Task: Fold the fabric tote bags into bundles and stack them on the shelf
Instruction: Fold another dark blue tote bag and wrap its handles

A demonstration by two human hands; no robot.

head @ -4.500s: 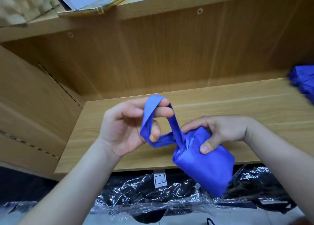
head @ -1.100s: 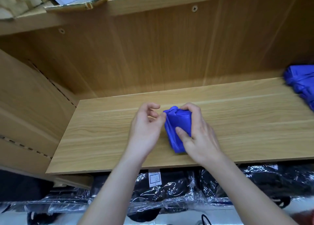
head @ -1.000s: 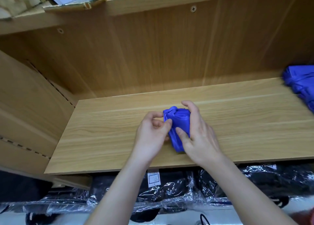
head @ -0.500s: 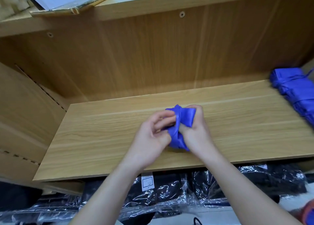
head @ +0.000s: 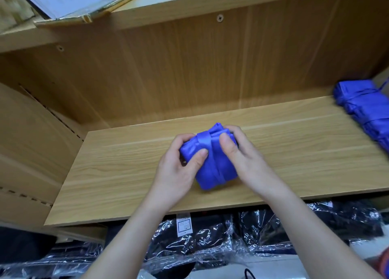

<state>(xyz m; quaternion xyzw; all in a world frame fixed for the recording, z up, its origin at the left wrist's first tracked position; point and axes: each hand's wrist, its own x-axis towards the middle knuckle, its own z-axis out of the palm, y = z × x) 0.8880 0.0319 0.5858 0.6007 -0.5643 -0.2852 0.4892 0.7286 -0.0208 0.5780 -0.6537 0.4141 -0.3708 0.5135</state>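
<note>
On the left, our left hand (head: 179, 171) curls round the left side of the blue bundle (head: 207, 173), its thumb pressed on top. The blue bundle rests on the shelf (head: 117, 173) between our two hands. Its long axis runs away from us, and the strap (head: 205, 141) is wrapped lengthwise over it. Our right hand (head: 244, 162) grips the right side, thumb on the strap. Well apart at the far right lies the stack of finished bundles (head: 366, 110). We judge the carry goes rightward, with the right hand the nearer one. We count two hands and one bundle held. The stack is blurred and cut off by the edge, so we cannot count it.
</note>
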